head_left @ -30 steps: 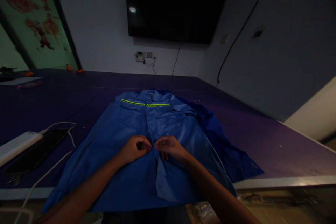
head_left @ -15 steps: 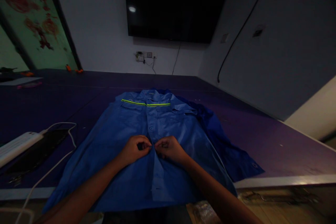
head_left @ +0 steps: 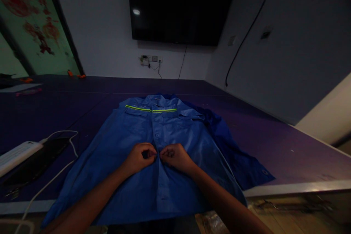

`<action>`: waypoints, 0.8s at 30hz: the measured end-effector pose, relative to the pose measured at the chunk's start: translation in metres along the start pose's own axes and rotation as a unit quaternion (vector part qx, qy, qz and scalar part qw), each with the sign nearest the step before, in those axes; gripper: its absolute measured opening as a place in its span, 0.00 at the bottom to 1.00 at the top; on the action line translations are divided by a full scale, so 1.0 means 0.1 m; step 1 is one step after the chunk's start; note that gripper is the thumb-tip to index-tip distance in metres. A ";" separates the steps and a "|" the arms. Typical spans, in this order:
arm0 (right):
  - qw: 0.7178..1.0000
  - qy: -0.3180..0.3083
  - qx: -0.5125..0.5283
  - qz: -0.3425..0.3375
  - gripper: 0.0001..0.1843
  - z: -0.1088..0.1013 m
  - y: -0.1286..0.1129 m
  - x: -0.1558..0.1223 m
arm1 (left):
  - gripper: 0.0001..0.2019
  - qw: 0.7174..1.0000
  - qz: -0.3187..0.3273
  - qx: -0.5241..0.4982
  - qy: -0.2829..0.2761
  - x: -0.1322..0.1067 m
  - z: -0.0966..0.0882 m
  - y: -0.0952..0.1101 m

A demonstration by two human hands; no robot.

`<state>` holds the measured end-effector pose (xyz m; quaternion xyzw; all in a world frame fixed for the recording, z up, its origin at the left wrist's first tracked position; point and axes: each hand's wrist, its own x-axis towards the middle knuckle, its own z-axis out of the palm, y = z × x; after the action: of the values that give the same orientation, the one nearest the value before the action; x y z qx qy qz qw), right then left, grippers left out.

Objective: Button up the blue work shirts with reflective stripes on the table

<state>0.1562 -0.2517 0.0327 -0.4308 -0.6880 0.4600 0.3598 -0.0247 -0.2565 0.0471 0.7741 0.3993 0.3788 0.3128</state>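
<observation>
A blue work shirt (head_left: pixel 131 128) lies front up before me, with a yellow-green stripe across the chest and a buttoned placket down its middle. My left hand (head_left: pixel 142 156) pinches the left edge of the placket, thumb against forefinger. Just to its right, my right hand (head_left: pixel 174 156) pinches the other side of the placket, its fingertips almost meeting the left ones. Whatever button sits between the fingertips is hidden. A button (head_left: pixel 157 135) shows on the placket above the hands. A darker blue garment (head_left: pixel 236 150) sticks out beneath the shirt on the right.
The shirt rests on a purple table (head_left: pixel 274 153), its hem hanging over the front edge. At left lie a white power strip (head_left: pixel 20 155), a black phone-like slab (head_left: pixel 41 161) and a white cable (head_left: pixel 52 179). A large dark screen (head_left: pixel 181 7) hangs on the wall.
Both hands stay pinched at the same place on the placket, with only slight finger movement. The whole view has shifted a little.
</observation>
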 end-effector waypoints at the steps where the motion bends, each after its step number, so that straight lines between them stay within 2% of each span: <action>1: 1.000 -0.002 0.002 -0.003 0.06 0.00 0.00 0.00 | 0.04 1.000 0.000 0.001 0.001 0.00 0.00 0.00; 7: 0.999 -0.014 -0.039 -0.019 0.05 0.01 0.04 0.01 | 0.05 1.000 -0.002 0.025 0.015 0.02 0.01 -0.03; 11: 0.996 0.007 -0.084 -0.028 0.05 0.03 0.07 0.03 | 0.06 0.999 0.003 0.033 0.010 0.03 0.02 -0.03; 16: 0.997 0.015 -0.073 -0.024 0.09 0.02 0.08 0.03 | 0.05 1.000 -0.002 0.025 0.000 0.02 0.01 -0.02; 24: 0.998 0.006 -0.054 -0.028 0.08 0.04 0.03 0.02 | 0.05 1.000 -0.013 0.013 -0.022 0.02 -0.01 -0.01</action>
<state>0.1532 -0.2507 0.0292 -0.4325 -0.7217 0.4093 0.3528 -0.0248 -0.2547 0.0475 0.7812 0.4073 0.3520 0.3162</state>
